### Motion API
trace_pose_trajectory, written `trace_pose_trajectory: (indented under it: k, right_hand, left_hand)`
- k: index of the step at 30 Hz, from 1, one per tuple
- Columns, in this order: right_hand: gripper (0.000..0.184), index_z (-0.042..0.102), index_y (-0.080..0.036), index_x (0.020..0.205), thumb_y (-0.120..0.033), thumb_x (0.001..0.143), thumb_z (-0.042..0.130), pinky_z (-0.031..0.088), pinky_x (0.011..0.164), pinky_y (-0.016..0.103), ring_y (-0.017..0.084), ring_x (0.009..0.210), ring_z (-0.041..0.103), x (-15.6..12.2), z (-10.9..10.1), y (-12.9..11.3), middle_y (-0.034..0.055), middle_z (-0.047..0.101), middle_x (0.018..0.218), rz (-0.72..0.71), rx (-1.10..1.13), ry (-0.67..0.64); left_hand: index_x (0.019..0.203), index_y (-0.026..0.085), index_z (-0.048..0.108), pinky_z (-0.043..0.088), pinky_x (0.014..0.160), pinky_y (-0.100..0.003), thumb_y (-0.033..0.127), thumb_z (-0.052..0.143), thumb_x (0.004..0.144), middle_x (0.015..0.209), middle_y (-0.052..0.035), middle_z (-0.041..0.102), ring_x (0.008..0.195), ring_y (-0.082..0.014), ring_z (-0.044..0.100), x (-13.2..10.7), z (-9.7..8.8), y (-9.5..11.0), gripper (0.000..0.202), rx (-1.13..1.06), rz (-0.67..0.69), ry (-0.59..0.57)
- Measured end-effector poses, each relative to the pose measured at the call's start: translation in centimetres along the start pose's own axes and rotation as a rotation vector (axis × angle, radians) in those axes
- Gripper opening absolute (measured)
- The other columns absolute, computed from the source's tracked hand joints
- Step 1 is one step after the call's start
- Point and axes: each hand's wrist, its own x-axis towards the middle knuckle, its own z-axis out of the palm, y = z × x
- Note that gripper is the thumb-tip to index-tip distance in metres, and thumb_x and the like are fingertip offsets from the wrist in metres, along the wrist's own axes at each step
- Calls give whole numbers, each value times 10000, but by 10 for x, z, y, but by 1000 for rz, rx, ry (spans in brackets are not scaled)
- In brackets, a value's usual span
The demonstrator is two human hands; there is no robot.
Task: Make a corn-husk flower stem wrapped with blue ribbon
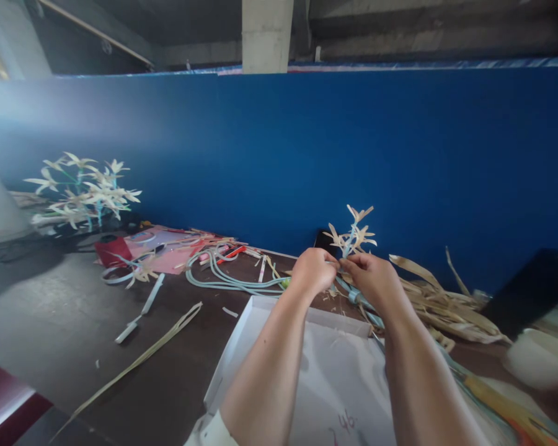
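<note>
Between my two hands stands a small spray of pale straw-like flowers (pixel 352 235) on a light blue stem, its blossoms pointing up. My left hand (pixel 315 272) is closed, its fingertips pinching at the stem's base. Close beside it, my right hand (pixel 369 279) pinches the same stem from the other side, fingers pressed together. The fingertips nearly meet, and the lower stem is partly hidden by them. Below my forearms lies a shallow white box (pixel 344 371) with red handwriting on its bottom.
A larger bunch of similar flowers (pixel 88 192) stands at the far left. Light blue tubing (pixel 232 284) curls behind the box. Dried husk strips (pixel 451 306) heap on the right, near a white cup (pixel 542 356). A long straw strip (pixel 144 356) lies left. A blue partition (pixel 260 155) rises behind.
</note>
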Motion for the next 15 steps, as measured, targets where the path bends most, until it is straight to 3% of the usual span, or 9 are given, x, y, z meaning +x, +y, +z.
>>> trace_pose_trajectory:
  k: [8,15]
  right_hand:
    - [331,684,-166,729,-482,663,611,318,491,256,138,480,473,-3,-5,-4,-2,565,505,37,81,11]
    - [366,682,-159,722,-514,652,620,316,470,251,128,454,450,-2,-4,-2,-5,554,489,52,138,20]
  left_hand:
    - [766,130,718,356,510,-195,274,631,665,591,-16,614,542,-95,523,3,3,-4,196,-247,-24,-46]
    - [753,128,720,368,513,-204,327,634,671,561,-18,597,541,-106,522,4,5,-4,232,-178,-11,-9]
